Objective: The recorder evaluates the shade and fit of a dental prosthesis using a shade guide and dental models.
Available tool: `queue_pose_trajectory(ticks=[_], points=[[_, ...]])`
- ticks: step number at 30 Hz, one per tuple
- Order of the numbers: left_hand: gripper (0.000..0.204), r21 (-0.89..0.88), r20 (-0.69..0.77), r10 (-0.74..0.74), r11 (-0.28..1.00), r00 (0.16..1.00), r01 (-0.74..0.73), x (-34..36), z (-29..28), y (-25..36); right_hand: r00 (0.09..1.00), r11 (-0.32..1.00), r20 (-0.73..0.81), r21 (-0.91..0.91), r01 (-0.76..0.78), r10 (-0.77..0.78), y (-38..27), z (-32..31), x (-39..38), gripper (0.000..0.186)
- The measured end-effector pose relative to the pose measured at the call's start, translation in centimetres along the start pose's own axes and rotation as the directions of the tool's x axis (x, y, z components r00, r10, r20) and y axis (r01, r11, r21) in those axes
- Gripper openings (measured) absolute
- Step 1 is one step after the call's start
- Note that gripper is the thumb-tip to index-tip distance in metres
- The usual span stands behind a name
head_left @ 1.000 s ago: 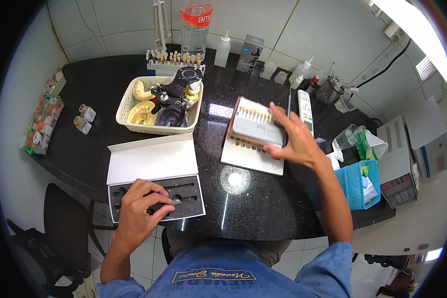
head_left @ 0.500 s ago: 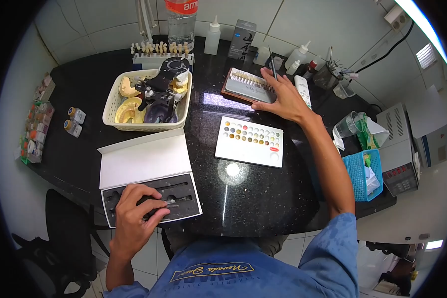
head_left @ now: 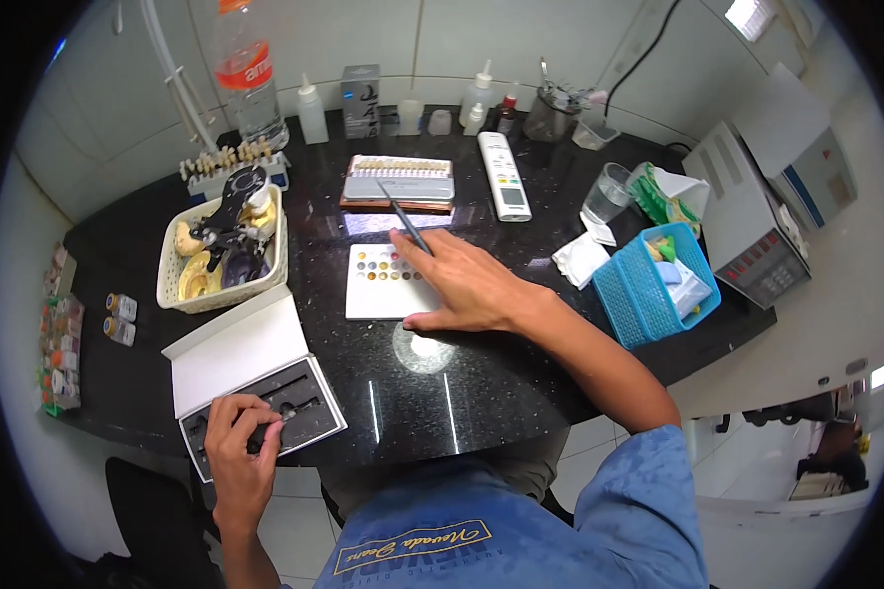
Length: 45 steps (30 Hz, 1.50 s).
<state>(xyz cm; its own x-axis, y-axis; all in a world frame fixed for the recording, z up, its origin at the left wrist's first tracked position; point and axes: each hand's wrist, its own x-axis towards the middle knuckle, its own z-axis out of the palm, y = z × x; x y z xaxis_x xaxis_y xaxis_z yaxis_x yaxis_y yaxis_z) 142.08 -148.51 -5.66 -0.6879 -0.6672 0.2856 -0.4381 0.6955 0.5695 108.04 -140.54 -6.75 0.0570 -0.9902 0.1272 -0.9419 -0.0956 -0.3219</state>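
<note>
A white palette (head_left: pixel 375 306) with rows of small coloured wells lies on the black table. Over its right side reaches my right hand (head_left: pixel 471 280), with a slim dark pen-shaped tool (head_left: pixel 407 222) held among its fingers. The tool slants toward a tooth shade guide case (head_left: pixel 403 187) behind the palette; its tip is too fine to make out. My thumb is at the palette's near edge. To the left, a white lidded box (head_left: pixel 241 363) lies open, with cut-out dark foam inside. My left hand (head_left: pixel 241 447) is pinched over that foam; whatever its fingertips grip is hidden.
A cream basket (head_left: pixel 224 297) with dental models and a black articulator stands at left, near two small jars (head_left: pixel 120 319). Bottles and a tool cup (head_left: pixel 550 118) line the wall. A remote (head_left: pixel 504 177), a glass (head_left: pixel 609 191) and a blue basket (head_left: pixel 648 304) are at right.
My right hand has come away from the shade guide case to the palette's right side, still with the slim tool. My left hand stays at the foam box. The view has shifted rightward.
</note>
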Motion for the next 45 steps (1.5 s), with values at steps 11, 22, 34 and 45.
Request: queue_pose_trajectory(ticks=[11, 22, 34, 45], points=[[0.022, 0.042, 0.003, 0.024, 0.999, 1.000, -0.024, -1.3, 0.4, 0.6, 0.960, 0.989, -0.240, -0.056, 0.134, -0.144, -0.8, 0.4, -7.1, 0.087], [0.052, -0.695, 0.207, -0.072, 0.691, 0.976, 0.199, -4.3, 5.6, 7.4, 0.831, 0.899, -0.371, 0.309, -0.310, 0.414, 0.6, -2.1, -13.5, 0.040], [0.026, -0.917, 0.119, 0.951, -0.006, 0.287, 0.400, 2.1, 7.4, 14.2, 0.729, 0.888, -0.508, 0.223, -0.403, 0.459, 1.7, 0.6, -14.4, 0.013], [0.018, -0.808, 0.169, 0.923, -0.071, 0.346, 0.585, 4.4, 11.3, 16.3, 0.804, 0.944, -0.533, -0.029, -0.328, 0.263, -3.2, -4.5, -17.0, 0.017]])
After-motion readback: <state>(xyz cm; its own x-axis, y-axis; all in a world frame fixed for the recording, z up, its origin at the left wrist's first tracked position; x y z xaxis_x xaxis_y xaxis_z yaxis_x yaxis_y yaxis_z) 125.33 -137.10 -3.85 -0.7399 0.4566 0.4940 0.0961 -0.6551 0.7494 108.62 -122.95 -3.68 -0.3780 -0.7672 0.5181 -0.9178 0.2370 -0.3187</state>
